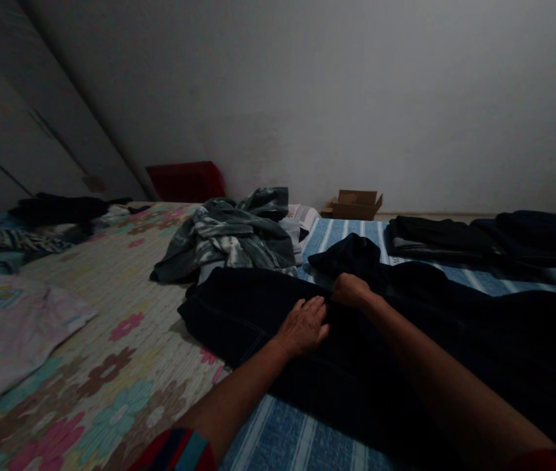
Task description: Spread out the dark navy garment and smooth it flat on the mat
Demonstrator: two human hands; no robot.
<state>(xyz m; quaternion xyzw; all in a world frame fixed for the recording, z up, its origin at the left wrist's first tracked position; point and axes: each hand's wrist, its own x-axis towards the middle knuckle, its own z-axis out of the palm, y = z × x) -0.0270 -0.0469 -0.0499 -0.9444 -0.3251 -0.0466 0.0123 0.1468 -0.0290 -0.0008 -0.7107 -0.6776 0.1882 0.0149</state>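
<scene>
One bed: floral quilt fills the frame's lower left, bare and open there; blue striped sheet runs from the bottom centre to the right. One dark garment, spread across centre and lower right, touches both covers. One grey-green crumpled heap lies just above it. One dark folded stack, upper right. One cardboard box by the wall. My left hand lies flat, fingers spread, on the dark garment; my right hand is fisted, bunching its cloth.

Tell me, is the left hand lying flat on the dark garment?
Yes, the left hand lies flat, fingers spread, on the dark garment, beside the closed right hand.
</scene>
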